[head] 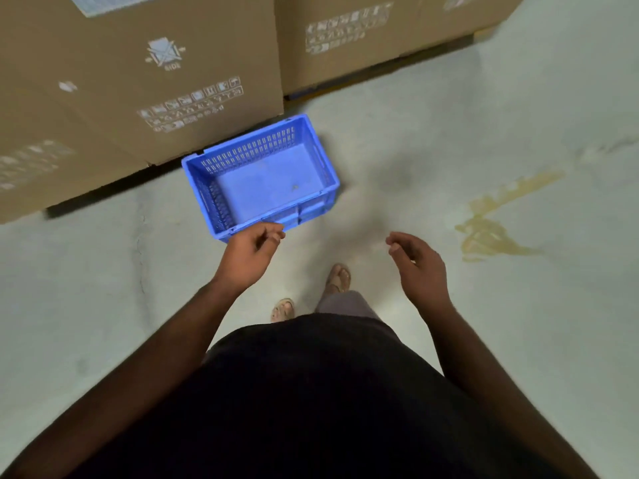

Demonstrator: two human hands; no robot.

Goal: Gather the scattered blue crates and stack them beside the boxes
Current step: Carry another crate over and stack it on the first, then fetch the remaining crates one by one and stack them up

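We see a pale concrete floor filling most of the view. A yellowish stain spreads across it on the right, and a faint dark smudge lies nearer the middle. Thin cracks run through the floor on the left. Our two feet in sandals stand on it, one ahead of the other.

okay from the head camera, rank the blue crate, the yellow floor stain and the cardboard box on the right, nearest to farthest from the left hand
1. Blue crate: just ahead of the left hand, fingertips by its near rim.
2. Yellow floor stain: off to the right, past the right hand.
3. Right cardboard box: far ahead and right, beyond the crate.
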